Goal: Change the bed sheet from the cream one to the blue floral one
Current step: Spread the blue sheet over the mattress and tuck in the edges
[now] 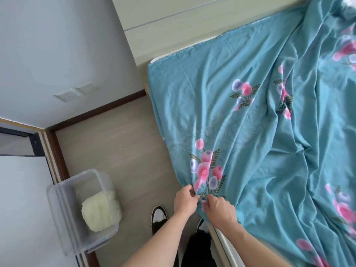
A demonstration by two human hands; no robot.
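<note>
Two bare forearms reaching forward from the bottom edge, left hand [185, 199] and right hand [218, 209] close together, each pinching a bunched fold of blue floral sheet [240, 116] at the near side of the bed [221, 237]. Sheet spread over the mattress, smoother toward the far corner by the pale headboard [163, 22], heavily wrinkled across the right, edge hanging over the side just above a black-and-white shoe [158, 218]. On the floor [119, 135] to the left, well apart from the bed: clear plastic bin [63, 209] holding the folded cream sheet [101, 210], beside a grey wall with two sockets [67, 95].
</note>
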